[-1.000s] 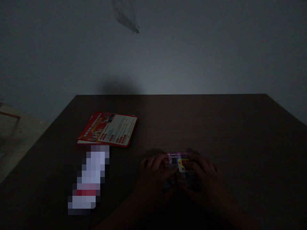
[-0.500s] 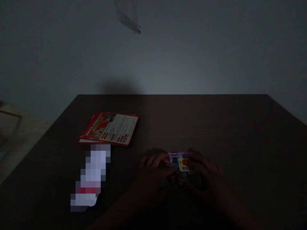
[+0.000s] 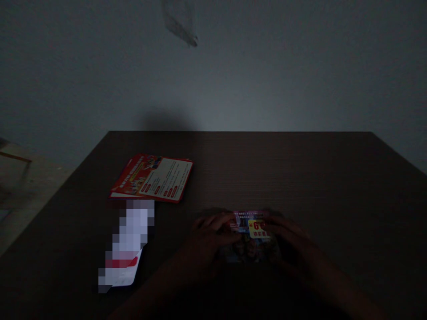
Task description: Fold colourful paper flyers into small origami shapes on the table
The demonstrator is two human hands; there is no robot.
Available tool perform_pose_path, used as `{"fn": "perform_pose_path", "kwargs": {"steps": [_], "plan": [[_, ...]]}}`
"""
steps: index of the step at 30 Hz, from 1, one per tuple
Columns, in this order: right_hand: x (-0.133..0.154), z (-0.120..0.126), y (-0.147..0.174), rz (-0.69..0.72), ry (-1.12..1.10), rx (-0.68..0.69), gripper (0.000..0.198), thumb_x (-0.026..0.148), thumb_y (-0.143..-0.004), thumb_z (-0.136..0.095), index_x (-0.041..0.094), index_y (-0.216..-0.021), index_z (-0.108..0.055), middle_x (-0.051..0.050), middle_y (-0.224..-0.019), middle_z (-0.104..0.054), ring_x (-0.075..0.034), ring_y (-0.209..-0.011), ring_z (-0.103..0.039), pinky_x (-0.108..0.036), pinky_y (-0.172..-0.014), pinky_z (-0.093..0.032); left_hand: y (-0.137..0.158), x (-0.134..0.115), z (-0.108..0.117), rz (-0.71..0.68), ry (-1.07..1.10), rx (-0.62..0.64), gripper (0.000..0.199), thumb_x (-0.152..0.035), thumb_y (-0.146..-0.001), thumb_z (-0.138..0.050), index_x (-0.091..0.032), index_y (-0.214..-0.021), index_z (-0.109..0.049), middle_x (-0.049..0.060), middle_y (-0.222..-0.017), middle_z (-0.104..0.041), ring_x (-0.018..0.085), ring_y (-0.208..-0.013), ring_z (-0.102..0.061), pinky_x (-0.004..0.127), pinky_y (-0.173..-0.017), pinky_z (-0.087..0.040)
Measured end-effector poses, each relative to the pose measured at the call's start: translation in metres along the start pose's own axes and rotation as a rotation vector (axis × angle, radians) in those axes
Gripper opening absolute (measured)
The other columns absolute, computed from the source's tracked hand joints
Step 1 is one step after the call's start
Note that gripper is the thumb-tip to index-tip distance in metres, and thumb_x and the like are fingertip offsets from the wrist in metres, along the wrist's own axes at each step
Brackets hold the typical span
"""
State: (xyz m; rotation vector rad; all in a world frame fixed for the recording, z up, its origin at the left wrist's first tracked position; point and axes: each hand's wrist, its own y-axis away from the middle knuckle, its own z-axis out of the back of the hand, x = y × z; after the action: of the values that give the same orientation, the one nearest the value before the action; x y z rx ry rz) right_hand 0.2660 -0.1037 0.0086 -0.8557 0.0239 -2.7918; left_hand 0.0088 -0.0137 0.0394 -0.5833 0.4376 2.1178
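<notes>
A printed leaflet (image 3: 247, 249) with a purple upper edge and a yellow price patch lies near the front of the dark table. My left hand (image 3: 211, 238) is around its left side, fingers curled over the far left edge and thumb across the print. My right hand (image 3: 293, 242) grips the right side, its fingers reaching onto the yellow patch. Dim light hides the undersides of both hands and the leaflet's near corners.
Left of my hands lies a lit phone (image 3: 125, 276), mostly blurred out by blocks. Beyond it sits a stack of red and white leaflets (image 3: 167, 178). The brown wooden table (image 3: 267, 169) meets a grey wall (image 3: 283, 66), where a clear plastic bag (image 3: 180, 22) hangs.
My right hand has shifted slightly to the right and its thumb has drawn back, baring more of the leaflet's lower part. My left hand has moved a little left.
</notes>
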Motion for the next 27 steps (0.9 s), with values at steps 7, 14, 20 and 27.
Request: {"fn": "perform_pose_path", "kwargs": {"steps": [7, 14, 20, 27], "plan": [[-0.005, 0.008, 0.003, 0.003, -0.166, 0.083, 0.057, 0.014, -0.083, -0.056, 0.032, -0.135, -0.040, -0.004, -0.146, -0.038, -0.022, -0.135, -0.033, -0.046, -0.106, -0.038, 0.000, 0.007, 0.001, -0.052, -0.010, 0.012, 0.074, 0.001, -0.060, -0.055, -0.038, -0.123, -0.052, -0.003, -0.148, -0.032, 0.026, -0.131, -0.034, 0.049, -0.100, -0.032], [-0.007, 0.021, 0.001, 0.033, -0.220, 0.153, 0.057, 0.012, -0.085, -0.052, 0.033, -0.136, -0.038, -0.003, -0.148, -0.034, -0.021, -0.135, -0.032, -0.044, -0.106, -0.039, 0.003, 0.010, 0.004, -0.087, -0.007, 0.032, 0.077, 0.002, -0.061, -0.052, -0.039, -0.125, -0.050, -0.004, -0.149, -0.030, 0.026, -0.133, -0.032, 0.050, -0.101, -0.032], [-0.008, 0.025, 0.003, 0.011, -0.288, 0.172, 0.066, 0.009, -0.081, -0.053, 0.036, -0.138, -0.034, -0.003, -0.149, -0.031, -0.025, -0.136, -0.030, -0.052, -0.105, -0.037, 0.004, 0.008, 0.009, -0.099, 0.029, 0.057, 0.075, -0.004, -0.059, -0.061, -0.038, -0.125, -0.051, -0.004, -0.149, -0.028, 0.027, -0.135, -0.027, 0.048, -0.105, -0.026], [-0.005, 0.020, -0.001, 0.051, -0.208, 0.098, 0.068, 0.014, -0.077, -0.062, 0.033, -0.136, -0.035, -0.004, -0.146, -0.037, -0.024, -0.135, -0.033, -0.048, -0.105, -0.039, -0.001, 0.001, 0.005, -0.036, 0.000, 0.008, 0.060, -0.021, -0.063, -0.074, -0.034, -0.118, -0.056, 0.000, -0.144, -0.037, 0.027, -0.129, -0.033, 0.045, -0.100, -0.029]]}}
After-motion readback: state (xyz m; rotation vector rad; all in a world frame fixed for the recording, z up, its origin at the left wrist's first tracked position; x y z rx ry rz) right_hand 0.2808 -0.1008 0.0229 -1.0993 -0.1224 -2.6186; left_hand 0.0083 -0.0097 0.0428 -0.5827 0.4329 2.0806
